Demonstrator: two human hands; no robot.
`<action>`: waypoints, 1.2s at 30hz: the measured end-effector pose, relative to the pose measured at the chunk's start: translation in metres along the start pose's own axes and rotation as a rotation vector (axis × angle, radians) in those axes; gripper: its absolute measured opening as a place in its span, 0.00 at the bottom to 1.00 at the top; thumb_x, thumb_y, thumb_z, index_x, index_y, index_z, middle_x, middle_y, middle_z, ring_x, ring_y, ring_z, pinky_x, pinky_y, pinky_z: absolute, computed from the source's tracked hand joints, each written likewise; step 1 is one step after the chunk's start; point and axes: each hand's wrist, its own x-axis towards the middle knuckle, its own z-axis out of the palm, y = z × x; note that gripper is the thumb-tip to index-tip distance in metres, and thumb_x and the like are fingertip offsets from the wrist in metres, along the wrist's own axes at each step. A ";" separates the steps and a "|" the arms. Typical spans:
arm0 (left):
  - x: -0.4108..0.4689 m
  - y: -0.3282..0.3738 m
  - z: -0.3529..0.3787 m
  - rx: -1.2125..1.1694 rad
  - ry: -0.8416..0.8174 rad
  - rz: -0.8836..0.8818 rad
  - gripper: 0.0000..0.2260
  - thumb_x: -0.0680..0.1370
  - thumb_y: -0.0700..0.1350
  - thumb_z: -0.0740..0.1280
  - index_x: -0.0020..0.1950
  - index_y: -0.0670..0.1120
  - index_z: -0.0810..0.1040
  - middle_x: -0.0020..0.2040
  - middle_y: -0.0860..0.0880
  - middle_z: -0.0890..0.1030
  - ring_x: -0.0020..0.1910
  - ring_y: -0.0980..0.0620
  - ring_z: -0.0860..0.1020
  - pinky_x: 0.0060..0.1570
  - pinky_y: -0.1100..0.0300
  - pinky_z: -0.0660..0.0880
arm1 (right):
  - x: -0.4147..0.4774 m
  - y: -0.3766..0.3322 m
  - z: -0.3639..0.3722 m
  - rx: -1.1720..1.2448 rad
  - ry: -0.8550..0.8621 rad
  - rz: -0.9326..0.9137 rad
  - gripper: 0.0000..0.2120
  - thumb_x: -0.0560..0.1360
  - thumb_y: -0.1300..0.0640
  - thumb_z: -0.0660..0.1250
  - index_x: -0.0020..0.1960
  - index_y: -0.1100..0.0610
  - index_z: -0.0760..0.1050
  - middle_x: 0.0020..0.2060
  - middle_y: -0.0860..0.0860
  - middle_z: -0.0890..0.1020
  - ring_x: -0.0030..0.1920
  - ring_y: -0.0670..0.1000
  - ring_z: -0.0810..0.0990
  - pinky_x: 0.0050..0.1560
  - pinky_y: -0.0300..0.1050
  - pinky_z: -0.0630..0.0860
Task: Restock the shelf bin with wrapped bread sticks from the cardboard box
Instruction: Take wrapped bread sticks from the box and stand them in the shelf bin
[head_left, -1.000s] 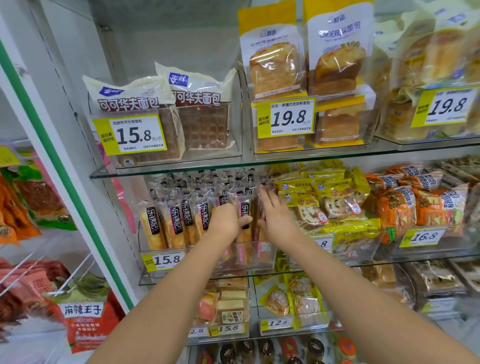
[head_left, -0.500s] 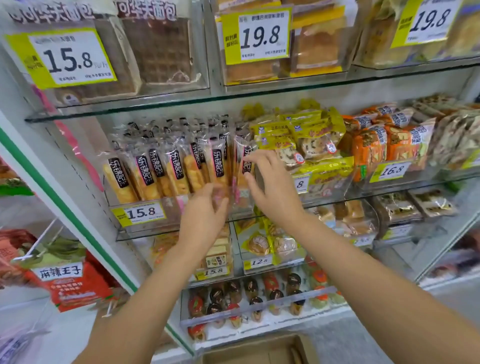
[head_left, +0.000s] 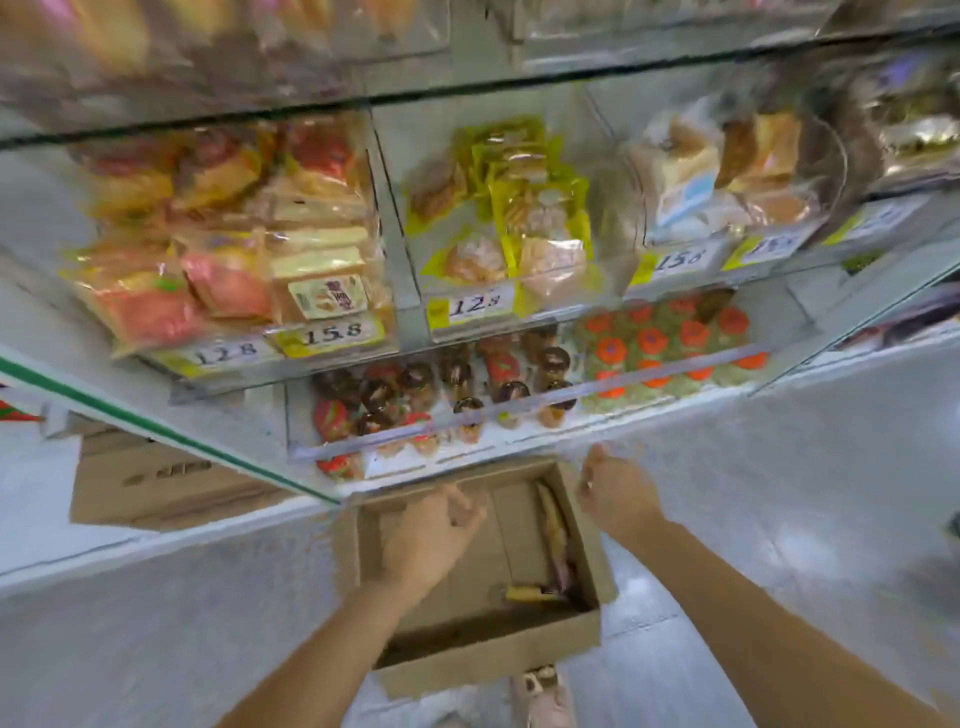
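An open cardboard box (head_left: 483, 657) sits on the floor at the foot of the shelves. Along its right inner wall lie a few wrapped bread sticks (head_left: 555, 535). My left hand (head_left: 434, 532) hovers over the box's left half, fingers loosely curled, holding nothing. My right hand (head_left: 613, 486) hangs above the box's far right corner, fingers loosely curled, with nothing seen in it. The bread stick bin is above the frame, out of view. The picture is blurred by motion.
Glass shelves (head_left: 519, 322) above the box carry bagged pastries behind yellow price tags. The bottom shelf (head_left: 519, 410) holds small round cakes behind a clear rail. Another flat cardboard box (head_left: 156, 483) lies to the left. My shoe (head_left: 543, 696) stands by the box's near edge.
My view has swung down from the bread stick bin to the floor box. Both hands have left the bin and dropped to just above the box.
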 end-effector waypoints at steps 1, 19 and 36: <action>0.011 -0.015 0.017 0.010 -0.032 -0.023 0.13 0.76 0.55 0.65 0.34 0.55 0.66 0.37 0.51 0.78 0.42 0.50 0.80 0.42 0.57 0.74 | 0.010 0.010 0.019 -0.002 -0.013 0.023 0.07 0.80 0.55 0.56 0.53 0.56 0.69 0.55 0.57 0.78 0.55 0.57 0.78 0.50 0.45 0.74; 0.221 -0.239 0.341 -0.099 -0.370 -0.465 0.14 0.77 0.44 0.66 0.60 0.41 0.75 0.57 0.43 0.79 0.55 0.46 0.77 0.54 0.57 0.73 | 0.210 0.123 0.397 0.116 -0.439 0.300 0.17 0.78 0.61 0.55 0.66 0.62 0.69 0.60 0.61 0.76 0.59 0.60 0.76 0.57 0.48 0.73; 0.264 -0.279 0.435 -1.194 -0.167 -1.190 0.11 0.73 0.43 0.71 0.51 0.41 0.74 0.44 0.40 0.77 0.48 0.44 0.78 0.38 0.55 0.78 | 0.262 0.154 0.482 0.499 -0.292 0.565 0.26 0.74 0.59 0.68 0.70 0.57 0.64 0.57 0.56 0.77 0.57 0.56 0.77 0.53 0.47 0.74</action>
